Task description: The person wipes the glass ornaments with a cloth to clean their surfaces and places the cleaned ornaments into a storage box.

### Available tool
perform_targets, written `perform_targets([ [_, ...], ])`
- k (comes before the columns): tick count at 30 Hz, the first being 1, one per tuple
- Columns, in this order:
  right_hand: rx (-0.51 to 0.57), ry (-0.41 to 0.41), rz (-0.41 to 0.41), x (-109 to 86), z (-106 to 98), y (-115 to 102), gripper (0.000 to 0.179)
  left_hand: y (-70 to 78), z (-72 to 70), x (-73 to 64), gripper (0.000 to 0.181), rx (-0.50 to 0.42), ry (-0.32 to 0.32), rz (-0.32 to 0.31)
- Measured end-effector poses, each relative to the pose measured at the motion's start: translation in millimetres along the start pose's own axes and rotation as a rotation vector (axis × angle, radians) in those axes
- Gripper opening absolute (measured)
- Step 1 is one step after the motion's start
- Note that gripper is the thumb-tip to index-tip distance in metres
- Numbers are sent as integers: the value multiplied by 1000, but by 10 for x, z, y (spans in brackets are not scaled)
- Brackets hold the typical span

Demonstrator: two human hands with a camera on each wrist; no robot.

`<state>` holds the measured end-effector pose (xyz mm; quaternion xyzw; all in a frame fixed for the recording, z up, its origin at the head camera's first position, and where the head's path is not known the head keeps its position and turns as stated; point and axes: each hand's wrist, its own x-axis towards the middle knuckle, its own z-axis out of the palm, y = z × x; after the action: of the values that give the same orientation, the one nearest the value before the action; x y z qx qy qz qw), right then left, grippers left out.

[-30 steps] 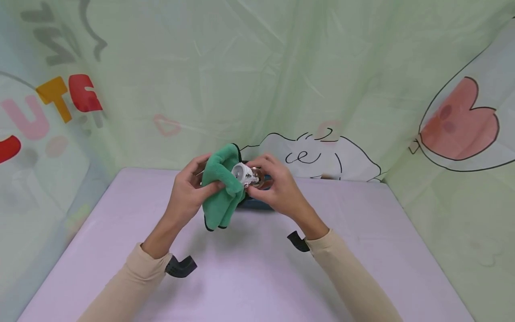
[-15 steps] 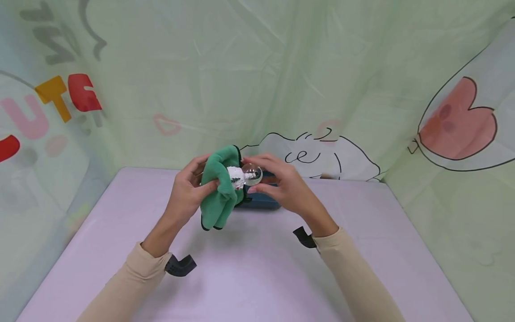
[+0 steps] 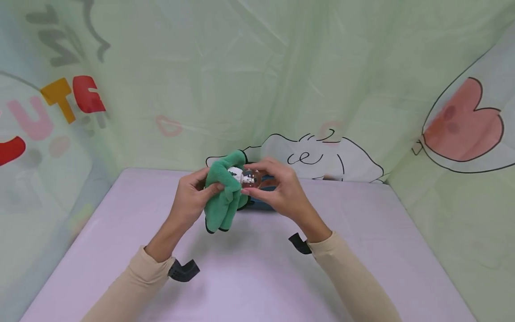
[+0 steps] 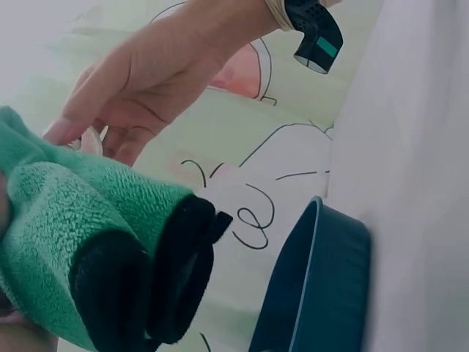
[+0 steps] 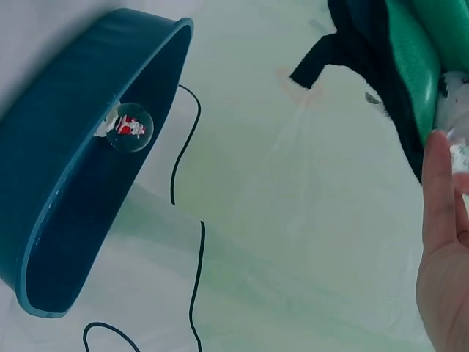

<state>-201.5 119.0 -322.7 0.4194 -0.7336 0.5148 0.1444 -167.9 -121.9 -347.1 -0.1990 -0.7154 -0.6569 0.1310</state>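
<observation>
Above the table, my left hand (image 3: 189, 197) holds a folded green cloth (image 3: 219, 210) with dark edging, its thumb pressing on the front. The cloth wraps the white base of a small snow globe (image 3: 251, 178), whose clear ball points right. My right hand (image 3: 287, 192) holds that ball between thumb and fingers. In the left wrist view the green cloth (image 4: 95, 198) hides most of the globe, and the right hand (image 4: 157, 81) reaches in behind it. At the right edge of the right wrist view, only part of the globe's white base (image 5: 458, 110) shows beside the cloth.
A dark blue tub (image 5: 66, 95) stands on the table behind the hands. Inside it is another snow globe (image 5: 132, 128) with a red and white figure. The pale lilac table (image 3: 257, 277) ends at a green printed curtain (image 3: 201, 89).
The snow globe has turned in the cloth, its base opening no longer facing me. My right fingers have loosened from the ball, then come back around it. The left hand keeps its hold.
</observation>
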Motion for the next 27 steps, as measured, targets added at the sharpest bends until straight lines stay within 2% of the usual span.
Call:
perform_targets([
  [5,-61,50,18,-15,23,21,43,0,23,3,36,48,21,-16],
  [11,-114,83,30,-2,-7,22,42,-9,0,15,33,80,11,-11],
  [18,-110,85,56,16,-50,20,44,-5,-63,18,37,76,-6,-7],
  [27,-74,98,71,8,-31,38,46,-25,-80,36,38,117,-26,-16],
])
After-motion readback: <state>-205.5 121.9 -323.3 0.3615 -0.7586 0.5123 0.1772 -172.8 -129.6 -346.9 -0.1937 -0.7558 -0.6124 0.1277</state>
